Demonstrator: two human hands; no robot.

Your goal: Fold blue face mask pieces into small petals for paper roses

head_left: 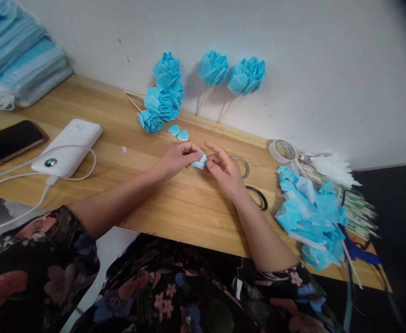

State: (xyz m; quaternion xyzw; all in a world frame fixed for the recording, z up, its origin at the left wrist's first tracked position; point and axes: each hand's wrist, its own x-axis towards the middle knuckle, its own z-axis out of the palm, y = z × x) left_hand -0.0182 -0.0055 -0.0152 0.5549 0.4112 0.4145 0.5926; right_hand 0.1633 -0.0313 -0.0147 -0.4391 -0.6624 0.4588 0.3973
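Petal (pixel 199 163) aslant, long axis unclear

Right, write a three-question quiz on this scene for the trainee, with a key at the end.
1. True or false: the phone lies to the left of the white power bank.
2. Which of these is nearest the right hand: (a) the phone, (b) the grey ring, (c) the power bank?
3. What is pinched in the left hand, and how many loose blue pieces lie on the table by the flowers?

Key: 1. True. 2. (b). 3. A small blue piece; two.
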